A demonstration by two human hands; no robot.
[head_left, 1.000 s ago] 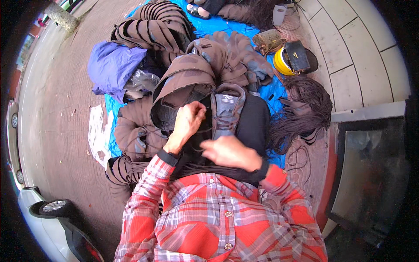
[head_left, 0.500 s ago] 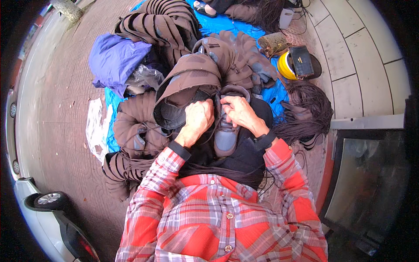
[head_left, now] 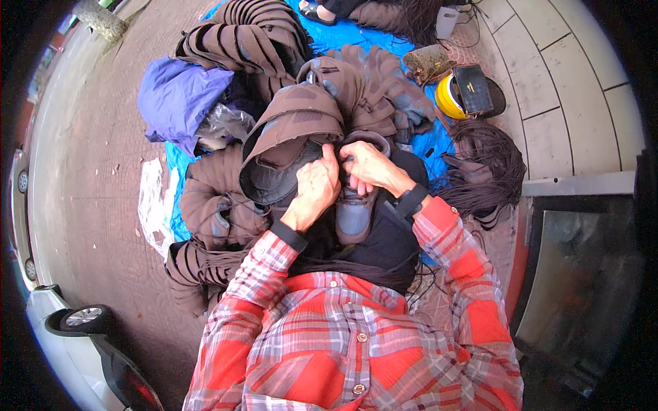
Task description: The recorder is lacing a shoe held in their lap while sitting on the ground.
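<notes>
A brown and blue-grey shoe upper (head_left: pixel 354 220) lies on my dark-clothed lap, toe toward me. My left hand (head_left: pixel 317 186) is closed at its left side, thumb pointing up. Over the lacing area, my right hand (head_left: pixel 373 168) is closed with its fingers curled inward. Both hands are at a thin dark shoelace, mostly hidden by the fingers. Just left of the shoe, a nested stack of brown uppers (head_left: pixel 295 113) opens toward me, close to my left hand. Beyond the shoe's collar sit more stacked brown uppers (head_left: pixel 384 89).
A bundle of dark laces (head_left: pixel 480 168) lies at right, near a yellow tub (head_left: pixel 449 97) with a black case (head_left: pixel 473 89) on it. A purple bag (head_left: pixel 179 103) and more uppers (head_left: pixel 223 198) are at left. Blue sheeting (head_left: pixel 430 147) lies underneath. Another person's foot (head_left: pixel 319 14) shows at the top.
My hands have drawn closer together over the shoe's lacing. My left thumb now points up, and my right fingers have curled down toward the lacing.
</notes>
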